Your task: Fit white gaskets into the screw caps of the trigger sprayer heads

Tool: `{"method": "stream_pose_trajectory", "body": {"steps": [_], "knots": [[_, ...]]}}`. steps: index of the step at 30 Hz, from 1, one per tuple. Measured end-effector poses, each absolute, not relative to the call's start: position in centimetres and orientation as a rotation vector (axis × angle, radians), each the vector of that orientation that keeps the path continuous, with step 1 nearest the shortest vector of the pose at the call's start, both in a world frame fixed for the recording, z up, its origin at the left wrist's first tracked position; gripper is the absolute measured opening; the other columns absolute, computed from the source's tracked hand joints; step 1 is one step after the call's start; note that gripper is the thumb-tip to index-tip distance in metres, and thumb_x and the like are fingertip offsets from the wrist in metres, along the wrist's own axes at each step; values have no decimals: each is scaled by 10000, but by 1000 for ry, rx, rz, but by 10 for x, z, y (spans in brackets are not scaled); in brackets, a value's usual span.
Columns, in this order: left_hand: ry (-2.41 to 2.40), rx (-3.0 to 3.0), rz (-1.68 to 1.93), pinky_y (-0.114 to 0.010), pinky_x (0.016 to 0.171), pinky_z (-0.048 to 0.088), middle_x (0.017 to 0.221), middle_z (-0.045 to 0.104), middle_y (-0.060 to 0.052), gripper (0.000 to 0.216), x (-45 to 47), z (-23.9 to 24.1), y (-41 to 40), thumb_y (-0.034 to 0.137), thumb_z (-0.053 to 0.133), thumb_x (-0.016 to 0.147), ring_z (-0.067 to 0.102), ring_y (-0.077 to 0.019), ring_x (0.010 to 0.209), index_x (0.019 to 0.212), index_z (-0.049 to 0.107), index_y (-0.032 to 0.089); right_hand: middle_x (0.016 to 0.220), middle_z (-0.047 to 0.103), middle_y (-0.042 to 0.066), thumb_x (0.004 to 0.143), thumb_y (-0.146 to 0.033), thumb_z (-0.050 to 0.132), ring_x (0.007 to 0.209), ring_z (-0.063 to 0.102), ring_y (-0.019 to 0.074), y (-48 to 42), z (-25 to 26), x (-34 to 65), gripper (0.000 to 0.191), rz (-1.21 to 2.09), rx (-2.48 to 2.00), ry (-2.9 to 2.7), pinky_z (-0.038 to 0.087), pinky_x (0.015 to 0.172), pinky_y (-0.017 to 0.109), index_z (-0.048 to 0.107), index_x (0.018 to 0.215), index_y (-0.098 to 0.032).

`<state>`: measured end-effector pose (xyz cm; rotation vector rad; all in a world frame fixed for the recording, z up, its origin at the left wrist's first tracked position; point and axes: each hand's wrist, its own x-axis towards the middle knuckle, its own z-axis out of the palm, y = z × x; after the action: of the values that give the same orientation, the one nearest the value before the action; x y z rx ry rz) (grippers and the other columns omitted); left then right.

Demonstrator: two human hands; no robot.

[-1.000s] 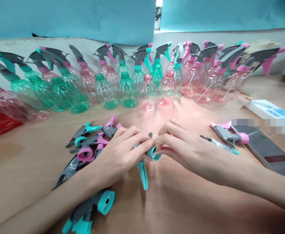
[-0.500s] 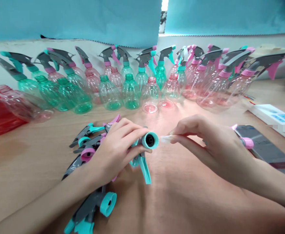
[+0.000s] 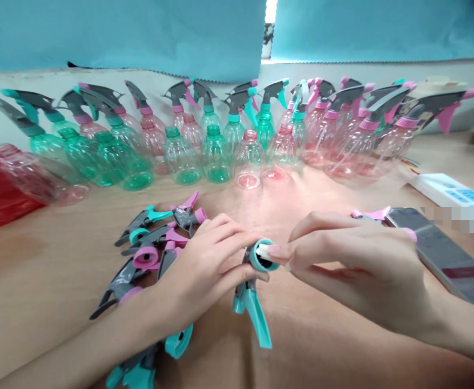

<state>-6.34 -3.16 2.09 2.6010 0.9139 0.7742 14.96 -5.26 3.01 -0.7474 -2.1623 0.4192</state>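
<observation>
We see the left hand gripping a spray head above the table, its teal collar turned towards us and its trigger hanging down. The right hand pinches a small white piece between thumb and finger. Half a second ago we saw that piece apart from the collar, off to its right; now its tip is at the collar's mouth, though how deep it goes we cannot tell. Both collar and trigger sit lower in our view than before. The left forearm now hides most of the nearest teal head, while more of the pile beyond it shows. Behind, the bottles stand as they did, and the phone lies right.
</observation>
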Motion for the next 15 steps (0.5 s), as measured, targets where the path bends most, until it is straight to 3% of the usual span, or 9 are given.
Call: {"method": "stream_pose_trajectory", "body": {"steps": [4,9,15], "knots": [[891,2608,792,-287,751,436,891,633,-30,170,-65,20,-32,271,538,910,514,-168,844,1021,601,160,714,633,-34,773,-100,662,664,600,82,-47,31,149,147,720,-872,-2034,495,604,190,558,754,-201],[853,2624,779,-282,757,422,907,628,-28,172,-67,18,-33,254,561,899,507,-166,857,1036,589,154,811,666,-33,745,-161,720,779,656,107,-39,36,154,177,1245,-913,-1899,537,706,217,568,826,-201],[875,2597,763,-276,763,408,923,637,-13,154,-66,21,-34,249,576,890,499,-168,862,1028,598,184,807,652,-45,796,-172,669,761,642,103,-35,41,161,179,1073,-897,-1939,528,633,212,519,881,-219]]}}
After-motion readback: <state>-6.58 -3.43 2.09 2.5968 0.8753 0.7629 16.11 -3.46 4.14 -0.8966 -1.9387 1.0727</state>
